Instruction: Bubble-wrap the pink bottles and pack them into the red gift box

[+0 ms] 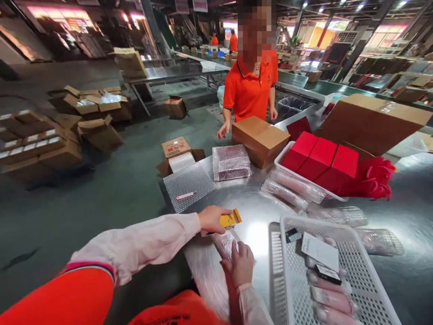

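Left hand [214, 220] is pinching a yellow tool [230, 219], right hand [241, 263] is resting loosely spread on the bubble-wrapped bundle [225, 241] at the counter's [243, 195] near edge. Bundle's probably feeling light, squishy, slippery; I'm favoring its middle, gently.

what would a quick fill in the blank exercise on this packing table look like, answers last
The tool in the left hand is coloured ____.
The slim pink cutter lies on a sheet of ____ wrap.
The boxes in the rear white basket are ____.

Missing words: yellow; bubble; red
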`<state>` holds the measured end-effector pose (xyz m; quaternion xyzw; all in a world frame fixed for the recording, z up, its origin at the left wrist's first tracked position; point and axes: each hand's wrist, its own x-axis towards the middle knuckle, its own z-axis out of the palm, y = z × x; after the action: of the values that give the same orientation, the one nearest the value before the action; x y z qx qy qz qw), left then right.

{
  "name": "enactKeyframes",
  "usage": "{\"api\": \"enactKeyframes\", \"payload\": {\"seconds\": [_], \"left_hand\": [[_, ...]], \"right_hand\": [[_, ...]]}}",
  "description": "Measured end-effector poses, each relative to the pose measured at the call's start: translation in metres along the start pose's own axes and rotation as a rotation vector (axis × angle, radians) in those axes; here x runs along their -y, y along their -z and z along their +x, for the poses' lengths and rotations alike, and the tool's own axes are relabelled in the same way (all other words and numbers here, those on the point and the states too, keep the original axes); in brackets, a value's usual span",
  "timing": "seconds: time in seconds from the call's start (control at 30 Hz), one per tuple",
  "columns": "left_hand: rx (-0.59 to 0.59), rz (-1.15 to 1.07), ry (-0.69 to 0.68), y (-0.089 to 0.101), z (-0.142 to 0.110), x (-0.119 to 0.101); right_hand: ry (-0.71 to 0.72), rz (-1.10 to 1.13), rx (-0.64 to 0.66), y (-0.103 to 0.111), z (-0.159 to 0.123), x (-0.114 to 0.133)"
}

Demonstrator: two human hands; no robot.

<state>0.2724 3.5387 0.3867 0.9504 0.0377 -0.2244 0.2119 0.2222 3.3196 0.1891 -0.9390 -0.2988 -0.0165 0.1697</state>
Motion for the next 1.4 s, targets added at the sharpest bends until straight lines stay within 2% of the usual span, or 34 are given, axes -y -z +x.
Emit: {"api": "enactKeyframes", "payload": {"seconds": [0.13, 0.23, 0.33, 0.5, 0.67, 0.9, 1.03, 1.2, 1.3, 1.4], "left_hand": [[-0.028, 0.054, 0.038, -0.009, -0.028, -0.019], [0.0, 0.07, 0.06, -0.023, -0.03, -0.032], [0.016, 0.062, 0.07, -0.033, -0.03, -0.037], [-0.019, 0.038, 0.095, -0.044, -0.039, -0.031], [-0.042, 0.05, 0.131, -0.061, -0.056, -0.019], [-0.041, 0.055, 0.147, -0.08, -0.069, -0.009], [-0.038, 0.029, 0.13, -0.071, -0.067, -0.008], [-0.099, -0.078, 0.125, -0.04, -0.065, -0.016], [-0.097, -0.03, 0.087, -0.028, -0.065, -0.027], [-0.072, 0.027, 0.075, -0.024, -0.064, -0.037]], "right_hand": [[-0.008, -0.007, -0.074, -0.009, -0.007, 0.001], [0.006, 0.021, -0.091, -0.017, -0.011, -0.003], [0.009, 0.071, -0.056, -0.021, -0.013, -0.008], [-0.103, 0.08, 0.004, -0.02, -0.007, -0.003], [-0.111, -0.03, 0.157, -0.015, 0.0, 0.004], [-0.138, -0.018, 0.166, -0.007, 0.001, 0.009], [-0.166, -0.047, 0.154, -0.002, 0.003, 0.014], [-0.163, -0.064, 0.197, 0.007, 0.004, 0.018], [-0.157, -0.067, 0.217, 0.012, 0.005, 0.021], [-0.165, -0.059, 0.224, 0.013, 0.005, 0.022]]}}
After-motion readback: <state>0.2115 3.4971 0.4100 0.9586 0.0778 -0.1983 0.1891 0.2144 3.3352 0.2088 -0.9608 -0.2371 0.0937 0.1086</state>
